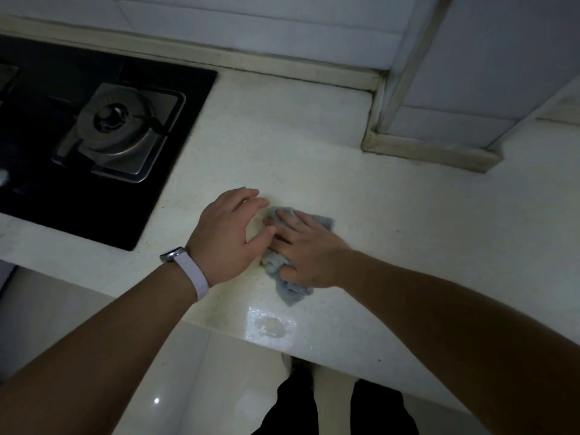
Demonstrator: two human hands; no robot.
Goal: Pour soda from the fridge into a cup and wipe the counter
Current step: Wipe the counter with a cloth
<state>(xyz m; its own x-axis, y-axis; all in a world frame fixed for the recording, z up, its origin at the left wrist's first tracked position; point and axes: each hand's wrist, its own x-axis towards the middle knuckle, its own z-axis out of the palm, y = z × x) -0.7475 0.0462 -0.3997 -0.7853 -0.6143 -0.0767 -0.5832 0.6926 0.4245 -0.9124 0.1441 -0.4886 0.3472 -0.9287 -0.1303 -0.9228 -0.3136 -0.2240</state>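
A crumpled grey-blue cloth lies on the pale counter near its front edge. My right hand lies flat on the cloth with fingers spread, pressing it down. My left hand, with a white watch band on its wrist, rests beside it with relaxed fingers; its thumb touches my right hand. A wet shiny patch shows on the counter just in front of the cloth. No cup or soda is in view.
A black glass hob with a steel gas burner takes up the counter's left part. A tiled column juts onto the counter at the back right. Below the counter edge are white floor tiles and my dark trousers.
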